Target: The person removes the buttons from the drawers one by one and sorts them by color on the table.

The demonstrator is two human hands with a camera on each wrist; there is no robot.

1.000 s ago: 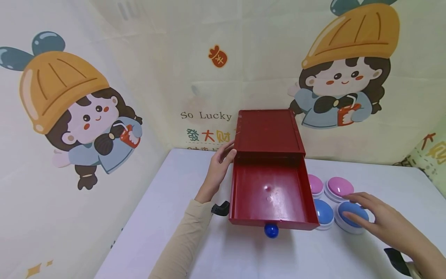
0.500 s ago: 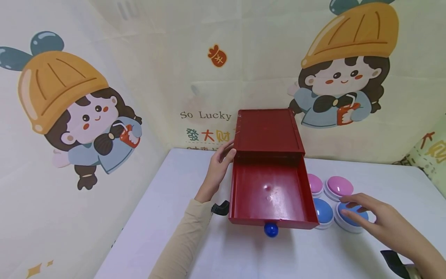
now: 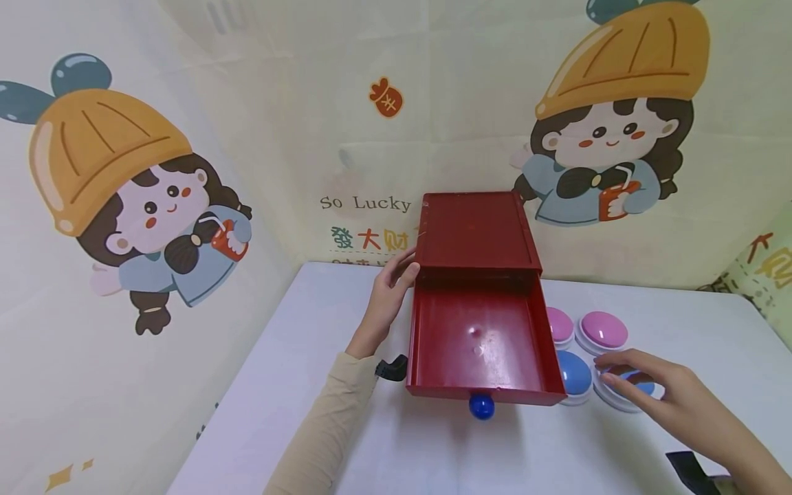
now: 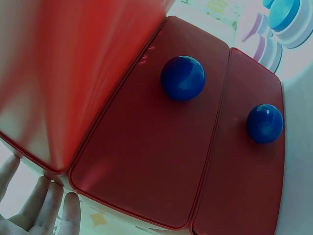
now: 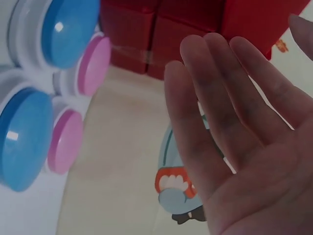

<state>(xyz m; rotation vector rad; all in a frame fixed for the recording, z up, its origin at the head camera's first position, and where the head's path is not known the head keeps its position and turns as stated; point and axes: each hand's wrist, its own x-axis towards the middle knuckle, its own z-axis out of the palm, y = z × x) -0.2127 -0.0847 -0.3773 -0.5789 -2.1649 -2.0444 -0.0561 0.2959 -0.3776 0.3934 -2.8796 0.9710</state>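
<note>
A red cabinet [image 3: 479, 230] has its top drawer [image 3: 458, 357] pulled out, with nothing lying inside and a blue knob [image 3: 481, 406] in front. My left hand [image 3: 383, 302] rests against the cabinet's left side, fingers extended along it in the left wrist view. That view also shows two closed lower drawers [image 4: 142, 147] with blue knobs. My right hand [image 3: 680, 392] hovers over the right blue push button [image 3: 645, 388], partly hiding it. Its fingers are relaxed, and straight with nothing between them in the right wrist view.
Beside the drawer's right wall stand another blue button [image 3: 574, 373] and two pink buttons [image 3: 605, 330], all on white bases. The white table [image 3: 297, 344] meets a patterned backdrop [image 3: 322, 137] behind and at the sides.
My right hand has drifted left, covering more of the right blue button, and its thumb and index finger have come closer together. My left hand and the drawer stay put.
</note>
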